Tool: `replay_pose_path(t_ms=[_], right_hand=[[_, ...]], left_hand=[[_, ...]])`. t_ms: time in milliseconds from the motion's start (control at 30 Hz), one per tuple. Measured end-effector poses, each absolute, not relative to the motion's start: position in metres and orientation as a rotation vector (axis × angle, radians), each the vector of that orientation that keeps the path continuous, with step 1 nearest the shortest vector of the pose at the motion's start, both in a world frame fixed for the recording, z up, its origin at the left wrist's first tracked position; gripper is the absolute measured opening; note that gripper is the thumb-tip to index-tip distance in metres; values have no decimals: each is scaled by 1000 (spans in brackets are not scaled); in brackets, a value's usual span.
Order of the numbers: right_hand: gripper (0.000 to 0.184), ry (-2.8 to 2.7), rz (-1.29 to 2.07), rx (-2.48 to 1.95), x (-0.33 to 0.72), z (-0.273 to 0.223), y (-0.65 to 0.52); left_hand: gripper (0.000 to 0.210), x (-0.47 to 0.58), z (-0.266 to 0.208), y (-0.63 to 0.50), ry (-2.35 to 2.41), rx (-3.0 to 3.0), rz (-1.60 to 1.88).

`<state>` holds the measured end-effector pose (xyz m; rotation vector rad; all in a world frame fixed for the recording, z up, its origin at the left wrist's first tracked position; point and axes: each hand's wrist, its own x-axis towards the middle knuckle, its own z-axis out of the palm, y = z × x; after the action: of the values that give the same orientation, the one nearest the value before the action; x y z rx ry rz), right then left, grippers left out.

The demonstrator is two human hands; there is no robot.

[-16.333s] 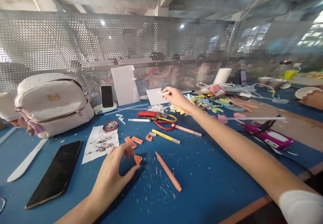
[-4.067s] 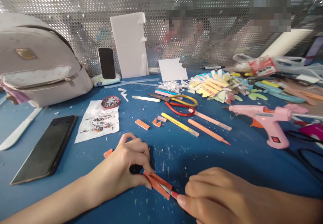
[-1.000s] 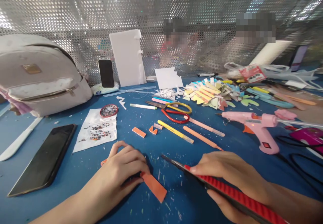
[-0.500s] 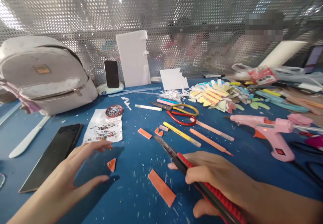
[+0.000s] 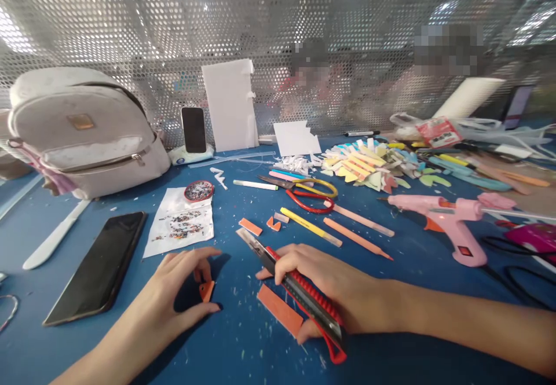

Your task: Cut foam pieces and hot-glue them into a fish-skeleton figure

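My right hand [image 5: 324, 283] grips a red and black utility knife [image 5: 299, 292], its blade pointing away to the upper left. Under that hand lies a flat orange strip [image 5: 280, 310], with my right thumb at its near end. My left hand [image 5: 185, 292] is open on the blue table, thumb and fingers apart around a small orange triangular piece [image 5: 207, 290] with a dark dot. Whether a curled finger touches that piece, I cannot tell. Farther off lie a shorter orange strip [image 5: 251, 226] and a notched orange scrap [image 5: 273, 223].
A dark phone [image 5: 98, 266] and a paper with beads [image 5: 185, 223] lie left, before a pale backpack [image 5: 87, 136]. Scissors [image 5: 310, 191], a yellow marker [image 5: 310, 227] and a paper-scrap pile [image 5: 365, 162] are beyond my right hand. A pink glue gun [image 5: 447, 217] lies right.
My left hand has moved right, bringing its fingers around the small orange piece. My right hand and the knife have shifted left and away, over the flat orange strip.
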<state>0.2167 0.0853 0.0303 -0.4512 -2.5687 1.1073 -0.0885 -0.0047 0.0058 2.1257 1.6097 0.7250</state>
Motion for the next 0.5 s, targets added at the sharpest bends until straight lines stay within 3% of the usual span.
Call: replay_pose_path(t_ms=[167,500], right_hand=[[53,-2585,995,-347,214,26,83],[63,-2559,790,-552,219,15,62]], left_hand=[[57,-64,6,-12,1589,2130,698],[68,-22,0,-5,1437,2267,739]])
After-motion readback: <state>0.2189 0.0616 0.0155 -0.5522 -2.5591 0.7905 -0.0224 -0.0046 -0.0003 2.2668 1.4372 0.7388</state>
